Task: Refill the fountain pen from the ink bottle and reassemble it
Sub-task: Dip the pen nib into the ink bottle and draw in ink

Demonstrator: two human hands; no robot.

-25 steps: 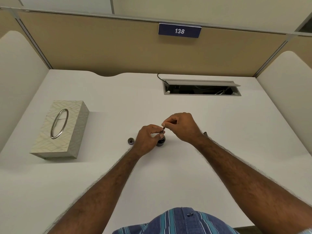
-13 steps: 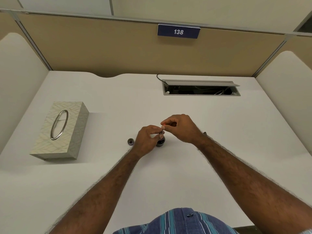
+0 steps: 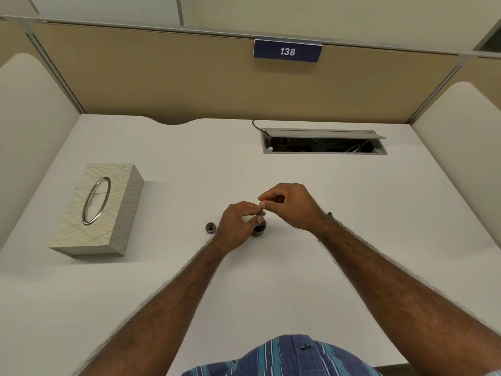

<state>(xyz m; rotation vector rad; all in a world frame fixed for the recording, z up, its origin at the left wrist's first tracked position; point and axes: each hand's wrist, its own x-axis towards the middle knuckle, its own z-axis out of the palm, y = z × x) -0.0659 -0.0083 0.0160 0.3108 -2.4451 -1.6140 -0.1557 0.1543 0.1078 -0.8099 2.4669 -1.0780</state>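
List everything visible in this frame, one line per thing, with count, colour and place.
ink bottle: 1, dark, desk centre, under the hands
bottle cap: 1, dark, on desk left of bottle
pen part: 1, dark, pinched above bottle
tissue box: 1, pale patterned, desk left
cable hatch: 1, grey, open, desk rear
number sign: 1, blue, on partition
desk: 1, white
left hand: 1, at bottle
right hand: 1, pinching pen part

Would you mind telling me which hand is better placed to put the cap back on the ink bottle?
Probably the left hand: the cap lies just beside it, while the right hand is farther away.
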